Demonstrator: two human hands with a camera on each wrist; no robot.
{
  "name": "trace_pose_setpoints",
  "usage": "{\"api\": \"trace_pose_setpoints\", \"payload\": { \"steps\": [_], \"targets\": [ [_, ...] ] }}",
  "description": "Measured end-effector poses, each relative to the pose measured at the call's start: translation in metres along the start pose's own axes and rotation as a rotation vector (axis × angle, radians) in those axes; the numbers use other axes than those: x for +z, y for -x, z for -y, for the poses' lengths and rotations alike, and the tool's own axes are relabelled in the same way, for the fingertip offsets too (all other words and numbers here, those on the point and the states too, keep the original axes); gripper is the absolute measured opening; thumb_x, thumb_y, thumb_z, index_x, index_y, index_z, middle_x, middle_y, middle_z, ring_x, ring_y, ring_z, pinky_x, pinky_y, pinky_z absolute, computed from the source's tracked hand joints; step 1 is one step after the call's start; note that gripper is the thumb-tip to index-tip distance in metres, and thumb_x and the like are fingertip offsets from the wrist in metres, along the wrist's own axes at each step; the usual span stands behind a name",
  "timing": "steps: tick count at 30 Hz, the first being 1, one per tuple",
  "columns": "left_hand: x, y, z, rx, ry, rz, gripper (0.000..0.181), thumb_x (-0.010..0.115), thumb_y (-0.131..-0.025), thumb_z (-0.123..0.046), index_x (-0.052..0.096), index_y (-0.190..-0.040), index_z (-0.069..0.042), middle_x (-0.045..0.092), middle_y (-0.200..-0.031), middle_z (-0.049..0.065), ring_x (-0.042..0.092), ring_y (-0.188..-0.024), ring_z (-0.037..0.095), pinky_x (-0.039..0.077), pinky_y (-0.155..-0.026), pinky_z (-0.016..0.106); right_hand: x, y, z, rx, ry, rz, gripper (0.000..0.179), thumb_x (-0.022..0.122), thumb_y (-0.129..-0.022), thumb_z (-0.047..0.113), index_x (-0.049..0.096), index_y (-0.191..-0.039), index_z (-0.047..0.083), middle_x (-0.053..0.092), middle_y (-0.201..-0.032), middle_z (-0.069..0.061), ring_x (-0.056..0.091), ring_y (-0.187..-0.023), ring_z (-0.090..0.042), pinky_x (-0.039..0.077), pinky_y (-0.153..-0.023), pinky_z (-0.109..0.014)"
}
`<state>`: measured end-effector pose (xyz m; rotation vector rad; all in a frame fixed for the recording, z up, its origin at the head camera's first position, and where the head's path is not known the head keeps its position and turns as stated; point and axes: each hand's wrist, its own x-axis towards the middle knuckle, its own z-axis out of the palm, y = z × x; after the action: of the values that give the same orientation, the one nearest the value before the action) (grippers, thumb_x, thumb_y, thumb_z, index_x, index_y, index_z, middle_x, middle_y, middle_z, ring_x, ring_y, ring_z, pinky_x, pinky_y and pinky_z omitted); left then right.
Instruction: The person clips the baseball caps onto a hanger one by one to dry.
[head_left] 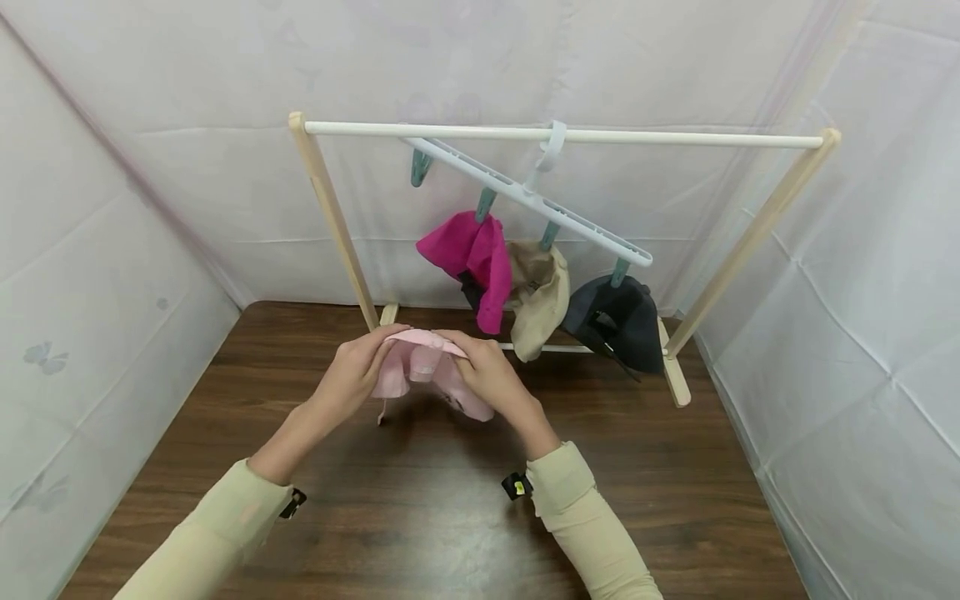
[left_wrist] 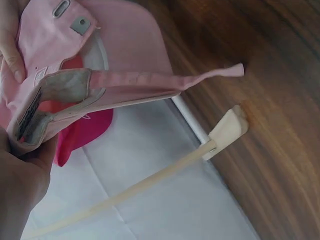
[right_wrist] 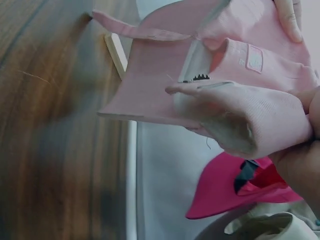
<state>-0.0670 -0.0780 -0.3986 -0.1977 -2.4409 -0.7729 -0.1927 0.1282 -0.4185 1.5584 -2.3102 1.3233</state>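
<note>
A light pink cap is held up in front of the rack, its back strap hanging loose in the left wrist view. My left hand grips one side of its edge, and my right hand grips the other. On the white hanger, clips hold a magenta cap, a beige cap and a dark cap. At the hanger's far left end a teal clip holds nothing. Parts of my fingers are hidden behind the pink fabric.
The hanger hooks over the white rod of a rack with wooden legs. It stands on a dark wooden table. Pale fabric walls enclose the back and sides.
</note>
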Motion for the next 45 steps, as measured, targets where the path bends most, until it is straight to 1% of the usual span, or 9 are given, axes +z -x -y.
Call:
{"api": "trace_pose_setpoints", "payload": {
  "steps": [8, 11, 14, 20, 24, 27, 31, 38, 45],
  "targets": [
    [-0.011, -0.021, -0.004, 0.123, -0.034, 0.033, 0.026, 0.06, -0.098, 0.006, 0.067, -0.122, -0.003, 0.073, -0.114, 0.016, 0.072, -0.098, 0.032, 0.059, -0.082, 0.048, -0.022, -0.006, 0.005, 0.008, 0.005, -0.008, 0.044, 0.061, -0.094, -0.008, 0.066, -0.134, 0.01, 0.07, -0.127, -0.008, 0.069, -0.112, -0.023, 0.056, -0.097, -0.04],
    [-0.013, -0.028, -0.006, 0.11, -0.031, 0.047, 0.024, 0.059, -0.1, 0.003, 0.067, -0.121, -0.005, 0.074, -0.112, 0.014, 0.072, -0.093, 0.029, 0.059, -0.079, 0.046, -0.027, -0.008, 0.006, 0.017, 0.004, -0.02, 0.042, 0.061, -0.095, -0.006, 0.067, -0.133, 0.01, 0.071, -0.126, -0.009, 0.069, -0.111, -0.023, 0.056, -0.096, -0.041],
    [-0.014, -0.035, -0.01, 0.077, -0.02, 0.051, 0.022, 0.056, -0.103, -0.003, 0.068, -0.121, -0.007, 0.074, -0.11, 0.012, 0.071, -0.091, 0.027, 0.059, -0.078, 0.045, -0.031, -0.011, 0.007, 0.026, 0.004, -0.038, 0.039, 0.061, -0.097, -0.002, 0.067, -0.133, 0.01, 0.071, -0.125, -0.009, 0.07, -0.103, -0.023, 0.058, -0.091, -0.04],
    [-0.015, -0.046, -0.018, 0.0, 0.017, 0.048, 0.023, 0.052, -0.107, -0.011, 0.069, -0.122, -0.008, 0.074, -0.114, 0.011, 0.071, -0.098, 0.027, 0.057, -0.084, 0.046, -0.037, -0.016, 0.012, 0.026, 0.03, -0.096, 0.033, 0.06, -0.098, 0.0, 0.069, -0.128, 0.01, 0.074, -0.118, -0.01, 0.071, -0.098, -0.023, 0.058, -0.087, -0.039],
    [-0.018, -0.053, -0.024, -0.022, 0.032, 0.042, 0.024, 0.051, -0.108, -0.013, 0.068, -0.121, -0.005, 0.074, -0.113, 0.013, 0.07, -0.098, 0.028, 0.057, -0.084, 0.046, -0.039, -0.019, 0.017, 0.049, 0.023, -0.125, 0.032, 0.061, -0.095, 0.004, 0.071, -0.125, 0.011, 0.075, -0.103, -0.008, 0.066, -0.08, -0.019, 0.056, -0.073, -0.034],
    [-0.02, -0.058, -0.029, -0.017, 0.037, 0.035, 0.024, 0.05, -0.108, -0.014, 0.068, -0.121, -0.005, 0.074, -0.112, 0.013, 0.07, -0.096, 0.027, 0.057, -0.083, 0.046, -0.04, -0.023, 0.02, 0.068, 0.01, -0.132, 0.028, 0.068, -0.096, 0.014, 0.071, -0.124, 0.011, 0.075, -0.101, -0.005, 0.063, -0.077, -0.016, 0.052, -0.069, -0.031],
    [-0.021, -0.065, -0.033, 0.002, 0.042, 0.036, 0.024, 0.05, -0.108, -0.015, 0.069, -0.12, -0.006, 0.074, -0.111, 0.011, 0.07, -0.097, 0.026, 0.057, -0.085, 0.045, -0.041, -0.03, 0.023, 0.065, 0.017, -0.16, 0.029, 0.075, -0.094, 0.024, 0.072, -0.12, 0.01, 0.076, -0.107, -0.005, 0.069, -0.087, -0.017, 0.056, -0.075, -0.032],
    [-0.026, -0.073, -0.035, 0.02, 0.056, 0.032, 0.023, 0.051, -0.107, -0.013, 0.07, -0.118, -0.007, 0.074, -0.111, 0.01, 0.069, -0.1, 0.027, 0.056, -0.086, 0.045, -0.048, -0.038, 0.024, 0.046, 0.094, -0.231, 0.014, 0.074, -0.093, 0.01, 0.077, -0.107, 0.007, 0.078, -0.096, -0.007, 0.07, -0.076, -0.02, 0.058, -0.069, -0.033],
    [-0.03, -0.082, -0.032, 0.041, 0.06, 0.045, 0.023, 0.051, -0.107, -0.013, 0.07, -0.119, -0.006, 0.074, -0.111, 0.011, 0.07, -0.103, 0.026, 0.056, -0.088, 0.045, -0.057, -0.045, 0.024, 0.028, 0.122, -0.228, 0.016, 0.071, -0.094, 0.006, 0.077, -0.109, 0.007, 0.078, -0.097, -0.008, 0.067, -0.072, -0.02, 0.056, -0.067, -0.032]
  ]
}}
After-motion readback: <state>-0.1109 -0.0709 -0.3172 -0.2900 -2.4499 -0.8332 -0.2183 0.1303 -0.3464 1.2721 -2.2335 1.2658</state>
